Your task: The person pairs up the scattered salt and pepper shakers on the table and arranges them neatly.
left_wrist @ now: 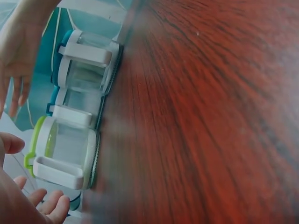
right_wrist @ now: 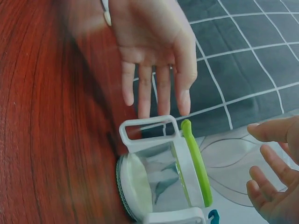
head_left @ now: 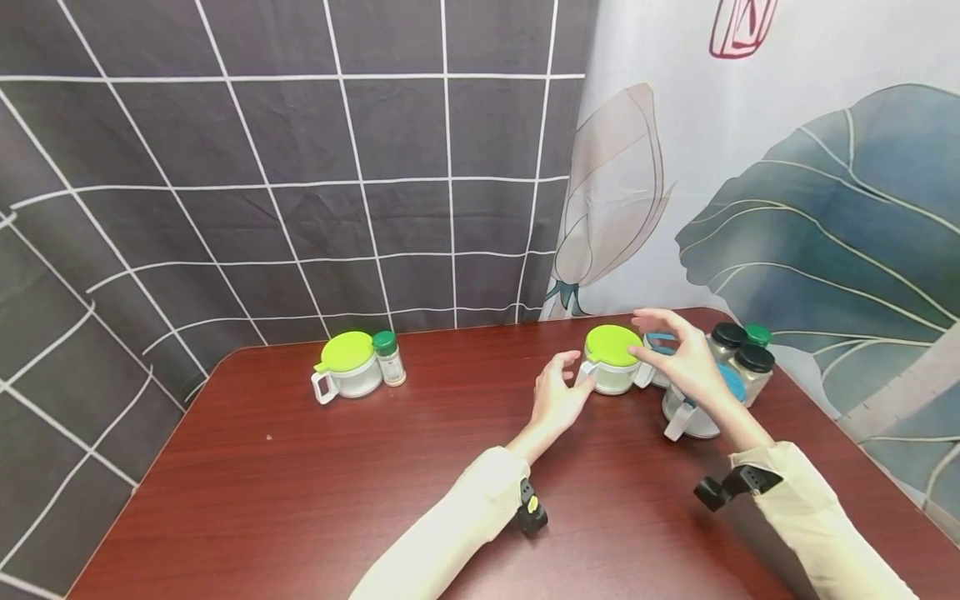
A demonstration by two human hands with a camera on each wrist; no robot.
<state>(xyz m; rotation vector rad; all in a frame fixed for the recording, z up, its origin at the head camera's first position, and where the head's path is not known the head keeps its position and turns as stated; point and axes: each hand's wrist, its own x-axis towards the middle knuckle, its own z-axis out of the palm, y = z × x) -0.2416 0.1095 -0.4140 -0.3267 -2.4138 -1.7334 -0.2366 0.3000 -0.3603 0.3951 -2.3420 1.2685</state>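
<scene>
While the left hand (head_left: 558, 397) hovers open just left of the green-lidded jar (head_left: 612, 365), the right hand (head_left: 688, 360), also open, hangs by its right side; neither seems to grip anything. The jar stands upright on the table (head_left: 360, 492), between them. I'd say a good hold means curling both hands round its sides rather than trusting the lid (head_left: 609, 342) (it might pop loose), minding the blue-lidded jar (left_wrist: 83, 101) just right of it. Behind it hangs a flower-printed curtain (head_left: 637, 50).
</scene>
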